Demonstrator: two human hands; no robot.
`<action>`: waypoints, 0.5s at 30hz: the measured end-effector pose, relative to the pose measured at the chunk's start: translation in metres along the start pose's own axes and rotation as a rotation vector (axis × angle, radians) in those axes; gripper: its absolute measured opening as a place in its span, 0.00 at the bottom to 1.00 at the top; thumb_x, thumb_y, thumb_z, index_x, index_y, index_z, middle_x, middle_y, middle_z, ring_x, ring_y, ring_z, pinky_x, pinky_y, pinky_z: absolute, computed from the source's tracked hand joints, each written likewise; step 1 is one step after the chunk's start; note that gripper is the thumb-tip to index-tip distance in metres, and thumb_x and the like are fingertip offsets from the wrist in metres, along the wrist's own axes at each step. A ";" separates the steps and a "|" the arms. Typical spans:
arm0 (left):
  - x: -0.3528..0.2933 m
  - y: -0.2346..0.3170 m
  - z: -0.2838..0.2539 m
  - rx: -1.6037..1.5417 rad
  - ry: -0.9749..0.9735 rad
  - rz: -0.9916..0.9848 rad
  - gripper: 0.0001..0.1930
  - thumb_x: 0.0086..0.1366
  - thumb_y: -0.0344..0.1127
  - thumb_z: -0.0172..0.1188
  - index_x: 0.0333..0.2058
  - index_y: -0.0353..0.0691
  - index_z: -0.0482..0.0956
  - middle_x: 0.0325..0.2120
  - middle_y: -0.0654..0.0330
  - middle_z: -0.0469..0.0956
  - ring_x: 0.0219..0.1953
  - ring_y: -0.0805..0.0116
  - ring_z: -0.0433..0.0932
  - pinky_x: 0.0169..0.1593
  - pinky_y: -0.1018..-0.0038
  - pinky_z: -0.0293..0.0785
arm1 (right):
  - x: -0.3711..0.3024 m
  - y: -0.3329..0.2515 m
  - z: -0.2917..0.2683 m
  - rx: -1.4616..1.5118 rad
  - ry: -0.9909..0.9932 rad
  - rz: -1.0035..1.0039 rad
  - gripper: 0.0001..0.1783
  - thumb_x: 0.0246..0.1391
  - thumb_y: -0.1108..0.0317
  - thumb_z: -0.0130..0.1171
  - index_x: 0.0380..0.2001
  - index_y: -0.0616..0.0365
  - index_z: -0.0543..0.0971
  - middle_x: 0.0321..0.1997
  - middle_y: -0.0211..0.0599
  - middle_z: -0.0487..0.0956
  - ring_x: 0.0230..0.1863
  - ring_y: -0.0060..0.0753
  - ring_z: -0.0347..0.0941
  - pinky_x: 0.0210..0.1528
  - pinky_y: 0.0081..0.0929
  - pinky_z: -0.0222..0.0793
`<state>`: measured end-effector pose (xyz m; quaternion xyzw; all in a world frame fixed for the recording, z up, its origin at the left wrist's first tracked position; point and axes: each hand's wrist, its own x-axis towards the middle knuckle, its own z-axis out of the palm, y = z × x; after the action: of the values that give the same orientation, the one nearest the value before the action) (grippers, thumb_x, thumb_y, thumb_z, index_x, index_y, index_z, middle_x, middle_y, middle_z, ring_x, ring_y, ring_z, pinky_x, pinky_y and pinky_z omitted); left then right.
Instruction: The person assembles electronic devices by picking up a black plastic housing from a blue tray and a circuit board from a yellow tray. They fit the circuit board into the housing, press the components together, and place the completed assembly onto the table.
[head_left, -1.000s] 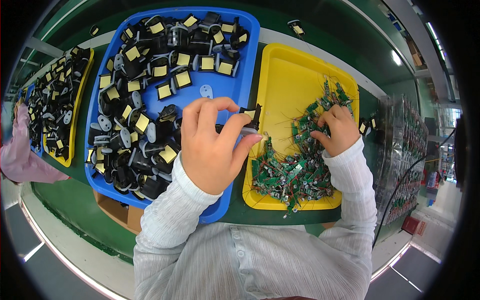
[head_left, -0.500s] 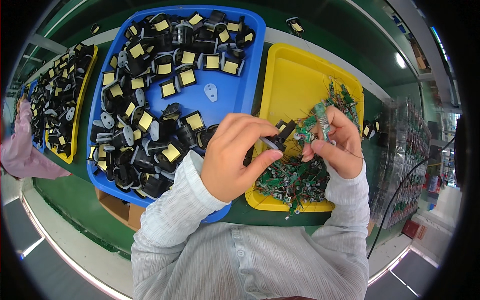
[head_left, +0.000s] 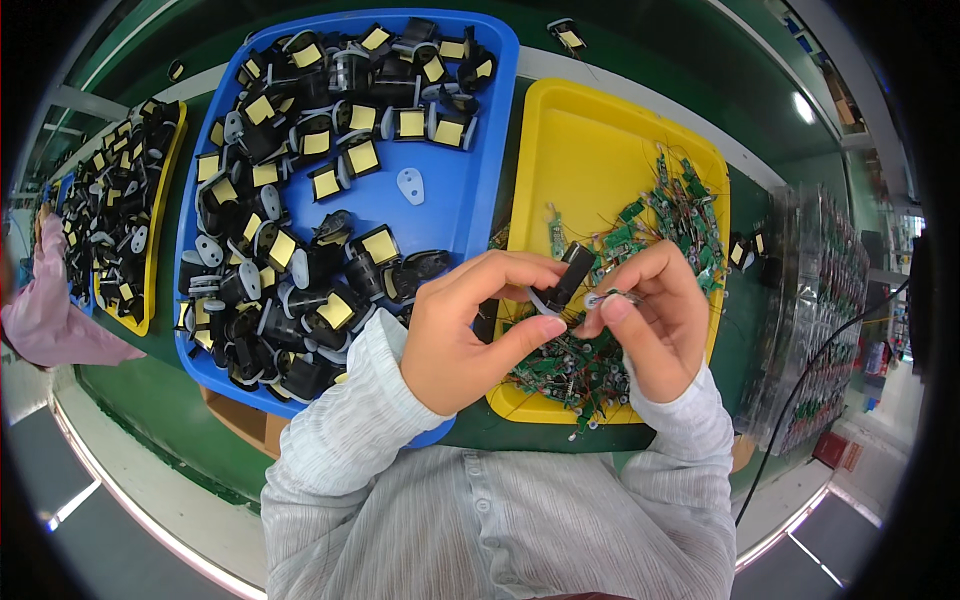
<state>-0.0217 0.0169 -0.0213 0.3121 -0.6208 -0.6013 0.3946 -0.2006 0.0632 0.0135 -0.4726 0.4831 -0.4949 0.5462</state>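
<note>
Head view: the left hand (head_left: 465, 330) pinches a black plastic housing (head_left: 573, 275) between thumb and fingers, with a grey end plate (head_left: 538, 300) showing by the fingertips. The right hand (head_left: 655, 325) is closed in a pinch on a small wired part (head_left: 598, 297), most of it covered by the fingers; it is probably a circuit board like those in the pile, though I cannot be sure. Both pieces are held up near each other over the yellow tray (head_left: 565, 125); whether they touch I cannot tell. Below lies a tangled heap of green circuit boards (head_left: 580, 375) with thin wires. To the left, the blue tray (head_left: 440, 215) bears many black housings (head_left: 350, 72) with pale yellow pads.

The held housing looks light, stiff and rather smooth, so its solid black sides should take a firm pinch. The wired part looks light too but fragile: hold it by the edges of its rigid body, since the fine leads could snag or pull loose.
</note>
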 end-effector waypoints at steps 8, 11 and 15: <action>-0.002 0.005 0.000 0.044 -0.027 0.025 0.13 0.47 0.25 0.65 0.33 0.32 0.74 0.35 0.53 0.77 0.38 0.62 0.77 0.42 0.73 0.72 | 0.000 0.012 0.005 -0.540 0.043 -0.329 0.12 0.46 0.74 0.61 0.27 0.64 0.67 0.20 0.37 0.73 0.17 0.24 0.72 0.19 0.18 0.66; -0.002 0.009 0.000 0.106 -0.011 0.077 0.13 0.46 0.25 0.66 0.32 0.33 0.75 0.34 0.53 0.77 0.38 0.61 0.77 0.42 0.73 0.72 | -0.001 0.011 0.003 -0.590 0.038 -0.348 0.13 0.44 0.74 0.63 0.26 0.63 0.67 0.19 0.36 0.72 0.17 0.24 0.72 0.19 0.18 0.66; -0.002 0.008 -0.001 0.218 0.027 0.183 0.13 0.45 0.24 0.66 0.32 0.33 0.76 0.34 0.54 0.77 0.39 0.59 0.77 0.43 0.71 0.72 | 0.000 0.011 0.004 -0.597 0.050 -0.363 0.13 0.43 0.74 0.64 0.26 0.63 0.67 0.19 0.36 0.72 0.16 0.25 0.71 0.18 0.18 0.65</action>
<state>-0.0193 0.0192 -0.0133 0.3032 -0.7030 -0.4876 0.4197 -0.1954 0.0646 0.0031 -0.6771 0.5280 -0.4324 0.2752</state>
